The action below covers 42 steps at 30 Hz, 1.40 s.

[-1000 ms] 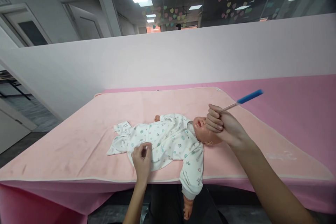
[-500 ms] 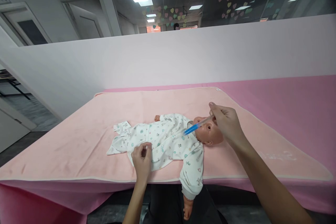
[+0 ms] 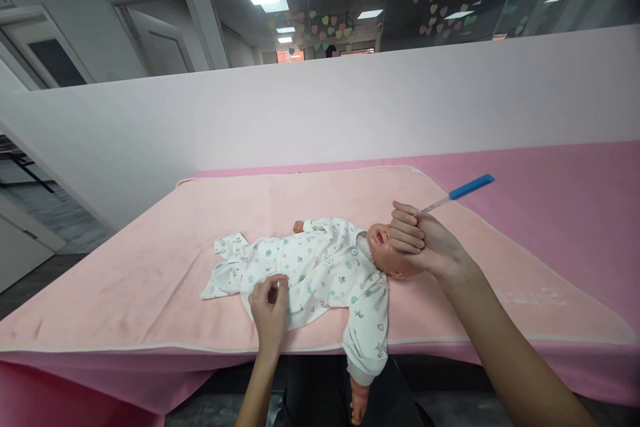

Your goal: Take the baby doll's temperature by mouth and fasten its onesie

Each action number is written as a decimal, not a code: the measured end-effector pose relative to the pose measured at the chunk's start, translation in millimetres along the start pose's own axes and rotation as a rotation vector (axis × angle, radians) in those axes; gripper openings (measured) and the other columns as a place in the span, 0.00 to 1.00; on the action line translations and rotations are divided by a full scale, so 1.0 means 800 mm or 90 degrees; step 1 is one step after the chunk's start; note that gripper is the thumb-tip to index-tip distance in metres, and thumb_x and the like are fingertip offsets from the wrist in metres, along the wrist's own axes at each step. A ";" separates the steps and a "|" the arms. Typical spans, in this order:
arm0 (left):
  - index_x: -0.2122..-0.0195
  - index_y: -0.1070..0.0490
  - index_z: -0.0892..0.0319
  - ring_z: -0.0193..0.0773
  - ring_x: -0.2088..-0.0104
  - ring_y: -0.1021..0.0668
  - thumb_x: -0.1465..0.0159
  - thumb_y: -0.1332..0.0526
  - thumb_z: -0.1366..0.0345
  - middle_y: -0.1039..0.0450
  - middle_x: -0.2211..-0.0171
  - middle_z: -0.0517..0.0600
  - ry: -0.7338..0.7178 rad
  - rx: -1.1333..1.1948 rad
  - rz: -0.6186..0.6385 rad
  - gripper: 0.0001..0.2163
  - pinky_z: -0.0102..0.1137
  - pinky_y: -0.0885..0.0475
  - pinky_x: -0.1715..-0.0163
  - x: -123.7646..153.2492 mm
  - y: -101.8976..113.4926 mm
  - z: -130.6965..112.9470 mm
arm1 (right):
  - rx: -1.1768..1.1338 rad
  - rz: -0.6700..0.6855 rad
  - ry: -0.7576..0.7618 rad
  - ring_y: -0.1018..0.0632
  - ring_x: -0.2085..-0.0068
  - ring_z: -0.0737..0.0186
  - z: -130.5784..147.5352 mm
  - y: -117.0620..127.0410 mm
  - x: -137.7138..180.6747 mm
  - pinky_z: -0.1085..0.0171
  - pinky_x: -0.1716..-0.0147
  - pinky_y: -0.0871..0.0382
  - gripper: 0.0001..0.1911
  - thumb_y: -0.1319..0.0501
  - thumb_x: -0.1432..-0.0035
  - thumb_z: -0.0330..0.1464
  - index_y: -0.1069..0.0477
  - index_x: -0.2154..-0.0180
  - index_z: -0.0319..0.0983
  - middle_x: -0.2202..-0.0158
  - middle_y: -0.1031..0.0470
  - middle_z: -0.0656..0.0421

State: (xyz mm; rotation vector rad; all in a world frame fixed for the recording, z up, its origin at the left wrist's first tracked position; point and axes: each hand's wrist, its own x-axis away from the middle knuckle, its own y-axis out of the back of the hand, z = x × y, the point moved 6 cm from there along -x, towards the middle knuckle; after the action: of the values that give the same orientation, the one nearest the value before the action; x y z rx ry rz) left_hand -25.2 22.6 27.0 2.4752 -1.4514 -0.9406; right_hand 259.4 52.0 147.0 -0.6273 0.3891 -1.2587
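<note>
A baby doll [image 3: 320,267] in a white printed romper lies on its back on a peach blanket [image 3: 150,280], head to the right. One doll arm [image 3: 363,353] hangs over the table's front edge. My right hand [image 3: 423,247] is closed over the doll's head [image 3: 383,247] and grips a thin stick with a blue end [image 3: 457,192] that points up and to the right. My left hand [image 3: 270,303] rests on the romper near the doll's hip, fingers curled in a pinch on a small whitish thing I cannot make out.
The blanket covers a table draped in a pink cloth [image 3: 550,193], which runs on to the right. A low white partition [image 3: 320,113] stands behind the table. A doorway [image 3: 160,33] is at the far left.
Half a second ago the stick's blue end pointed down-left at the doll's face. It has swung back up to the right, and my right hand again covers the doll's head. The left hand stayed put.
</note>
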 end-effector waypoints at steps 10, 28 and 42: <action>0.69 0.28 0.57 0.35 0.71 0.31 0.43 0.43 0.59 0.31 0.73 0.47 0.006 0.007 0.000 0.08 0.29 0.35 0.69 0.001 0.000 -0.002 | 0.608 -0.385 0.448 0.50 0.83 0.73 0.042 0.010 0.031 0.67 0.84 0.56 0.25 0.45 0.44 0.42 0.52 0.85 0.40 0.86 0.56 0.67; 0.69 0.28 0.56 0.36 0.71 0.31 0.43 0.43 0.58 0.31 0.74 0.47 -0.005 -0.002 -0.003 0.09 0.31 0.35 0.68 0.001 0.000 -0.004 | 0.029 0.000 0.034 0.59 0.86 0.73 0.013 0.005 0.001 0.71 0.90 0.60 0.23 0.52 0.40 0.33 0.60 0.84 0.40 0.90 0.62 0.69; 0.70 0.28 0.56 0.36 0.71 0.31 0.43 0.43 0.59 0.31 0.74 0.47 0.011 0.004 -0.001 0.08 0.31 0.36 0.68 0.001 0.000 -0.003 | 0.494 -0.375 0.421 0.49 0.84 0.74 0.038 0.016 0.031 0.67 0.85 0.57 0.24 0.44 0.45 0.44 0.49 0.85 0.40 0.87 0.53 0.67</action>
State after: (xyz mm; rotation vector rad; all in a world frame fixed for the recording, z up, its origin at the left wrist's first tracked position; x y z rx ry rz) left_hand -23.4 21.7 28.2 2.4827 -1.4503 -0.9141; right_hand 294.0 37.3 163.6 0.3950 0.2174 -2.0217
